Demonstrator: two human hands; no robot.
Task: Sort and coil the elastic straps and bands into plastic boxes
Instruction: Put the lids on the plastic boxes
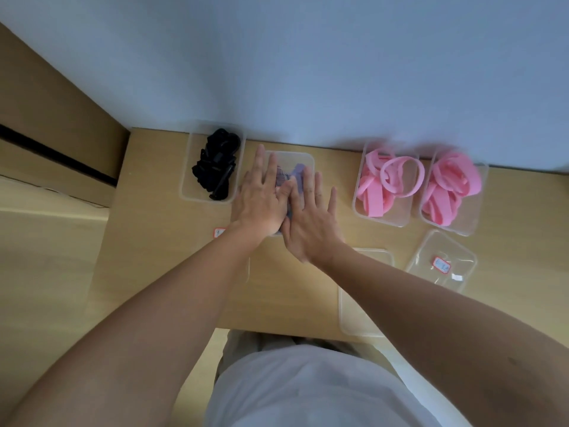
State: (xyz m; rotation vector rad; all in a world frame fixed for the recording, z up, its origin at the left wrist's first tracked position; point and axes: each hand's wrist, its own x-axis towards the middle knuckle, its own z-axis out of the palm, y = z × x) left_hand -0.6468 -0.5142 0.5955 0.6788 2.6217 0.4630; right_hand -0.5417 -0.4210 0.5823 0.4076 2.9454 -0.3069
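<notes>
Now, on the worktop [160, 241], take the clear box [303, 158] under your palms as the mark: its long axis runs away from you toward the wall. Your left hand [261, 198] lies flat over its left half and your right hand [311, 224] over its near right part, fingers straight, gripping nothing. The purple bands [298, 174] sit directly beneath both hands, so any press goes straight down; whether a lid is on, I cannot tell

I see both arms stretched forward; left hand [261, 200] and right hand [311, 226] flat, fingers straight, left thumb touching right forefinger.
</notes>
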